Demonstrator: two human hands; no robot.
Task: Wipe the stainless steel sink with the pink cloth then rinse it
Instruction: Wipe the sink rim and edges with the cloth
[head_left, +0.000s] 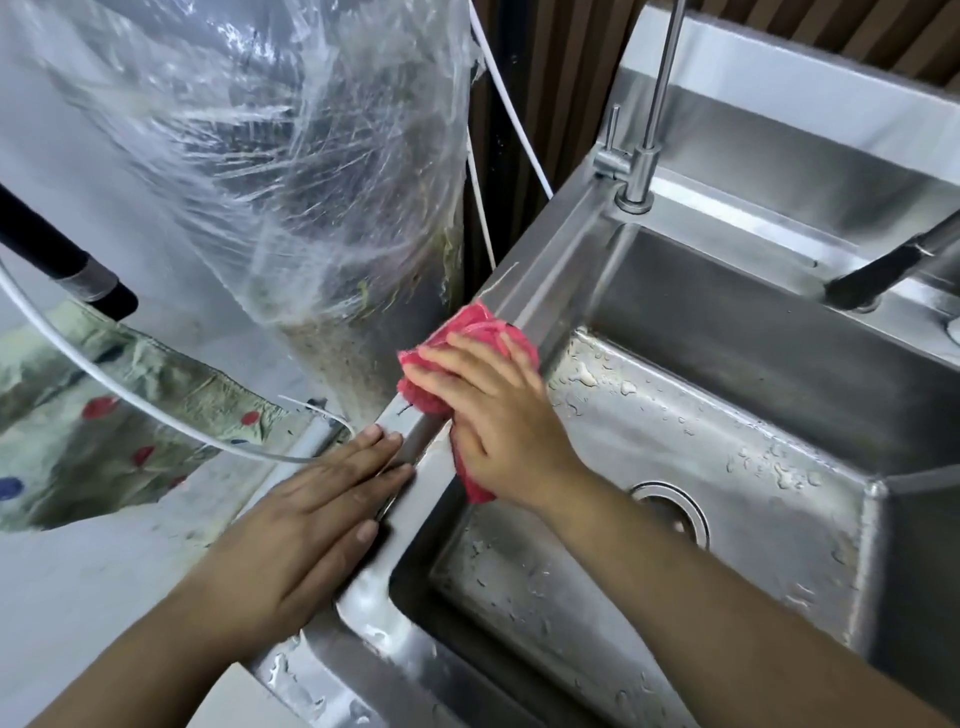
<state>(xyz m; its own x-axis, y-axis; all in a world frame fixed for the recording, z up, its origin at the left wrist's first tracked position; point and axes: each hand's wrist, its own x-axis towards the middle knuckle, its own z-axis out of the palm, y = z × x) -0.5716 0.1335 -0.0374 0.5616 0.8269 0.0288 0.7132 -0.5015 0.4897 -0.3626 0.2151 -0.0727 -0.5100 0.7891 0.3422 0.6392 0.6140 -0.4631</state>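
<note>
Pressing the pink cloth (467, 327) onto the left edge of the sink (550, 244) with a flat, straight-fingered right hand (498, 415), for scrubbing pressure. Bracing nearer along that edge with the left hand (311, 514), fingers straight, gripping nothing.

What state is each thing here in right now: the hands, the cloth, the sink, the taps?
right hand, fingers straight, pressing on the pink cloth.
pink cloth, bunched on the sink's left rim, one end hanging into the basin.
left hand, flat, fingers straight, resting on the same rim.
sink, wet with droplets, no standing water.
slim tap, not running.
dark spray head, not running.
</note>
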